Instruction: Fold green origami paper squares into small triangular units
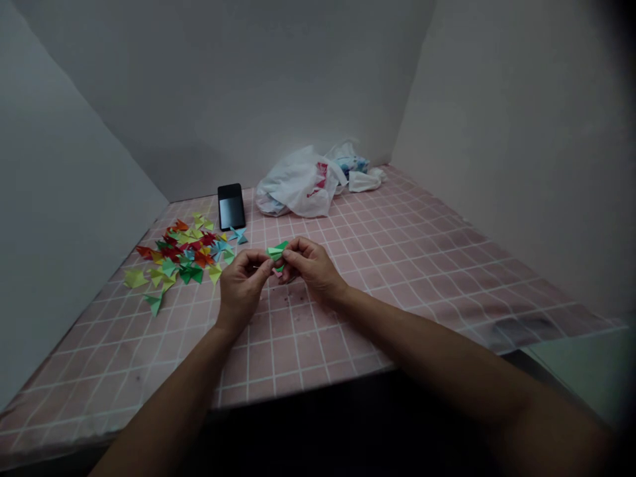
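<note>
Between my two hands, just above the table, is a small piece of folded green paper (277, 250). My left hand (244, 281) pinches its left side between thumb and fingers. On the other side my right hand (312, 268) grips it, thumb on top and fingers curled beneath. Part of the paper is hidden behind the fingertips. To the left of my left hand lies a loose pile of folded paper pieces (191, 273) in green, yellow, red, orange and light blue.
A pink checked cloth (377, 265) covers the table. Behind the pile a black phone (231, 207) lies with its screen up. White plastic bags (301, 182) sit against the back wall, beside a smaller crumpled white bag (365, 180). Walls stand left, right and behind.
</note>
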Motion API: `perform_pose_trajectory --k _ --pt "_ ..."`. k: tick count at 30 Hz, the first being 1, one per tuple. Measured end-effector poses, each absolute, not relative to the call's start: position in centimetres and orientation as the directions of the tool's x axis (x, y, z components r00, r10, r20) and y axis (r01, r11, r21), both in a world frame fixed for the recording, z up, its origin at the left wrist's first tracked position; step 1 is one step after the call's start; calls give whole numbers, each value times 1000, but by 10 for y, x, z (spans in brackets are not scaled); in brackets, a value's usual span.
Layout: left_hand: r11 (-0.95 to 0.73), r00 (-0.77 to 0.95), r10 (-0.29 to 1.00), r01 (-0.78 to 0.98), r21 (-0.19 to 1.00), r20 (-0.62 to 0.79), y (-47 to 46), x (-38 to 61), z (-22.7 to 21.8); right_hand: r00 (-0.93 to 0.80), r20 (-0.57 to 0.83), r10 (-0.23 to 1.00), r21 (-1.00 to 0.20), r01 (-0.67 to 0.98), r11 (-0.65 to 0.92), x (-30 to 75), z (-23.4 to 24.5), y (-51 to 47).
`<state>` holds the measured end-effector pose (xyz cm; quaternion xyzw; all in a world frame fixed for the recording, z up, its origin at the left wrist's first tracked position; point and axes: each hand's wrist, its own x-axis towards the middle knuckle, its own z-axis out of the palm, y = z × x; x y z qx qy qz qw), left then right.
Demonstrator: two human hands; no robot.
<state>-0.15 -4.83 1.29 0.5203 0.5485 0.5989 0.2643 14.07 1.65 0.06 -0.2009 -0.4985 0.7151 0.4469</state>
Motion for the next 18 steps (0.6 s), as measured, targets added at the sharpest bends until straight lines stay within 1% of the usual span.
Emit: perform_pose_trajectory --k 5,11,18 --pt "-241 -379 870 233 942 316 -47 -2 12 -521 203 829 -886 -458 -70 139 -1 16" --pt "-234 -394 864 240 942 315 -46 -1 11 -524 205 826 -898 -437 -54 140 -1 17" --pt "-190 -424 865 215 958 267 -47 0 13 -558 199 806 -909 -412 -61 142 1 17"
